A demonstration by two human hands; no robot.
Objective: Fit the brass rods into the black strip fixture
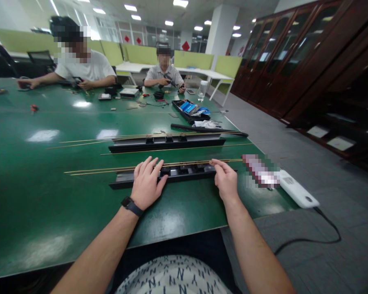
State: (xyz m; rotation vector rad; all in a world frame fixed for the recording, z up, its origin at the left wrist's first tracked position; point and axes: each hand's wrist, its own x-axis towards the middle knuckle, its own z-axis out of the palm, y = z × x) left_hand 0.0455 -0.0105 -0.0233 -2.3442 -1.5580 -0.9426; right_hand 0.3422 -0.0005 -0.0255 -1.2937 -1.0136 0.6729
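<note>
A long black channel-shaped bar [187, 176] lies on the green table in front of me, with thin brass-coloured rods [102, 170] running along its top and past its left end. My left hand [147, 181] rests on the bar's left part, fingers stretched and apart, palm down. At the bar's right end, my right hand [225, 177] has thumb and forefinger pinched together by the rods; it seems to grip one of them, though the fingertips hide the contact. Just beyond lies a second black channel bar [168, 143], with more brass rods along it.
A black tray [191, 112] with blue packets, white gloves [206, 124] and a black tube [233, 132] lie farther back. To the right are a blurred-out phone-like item [259, 169] and a white device [297, 190] with a cable. Two people sit across the table [64, 220].
</note>
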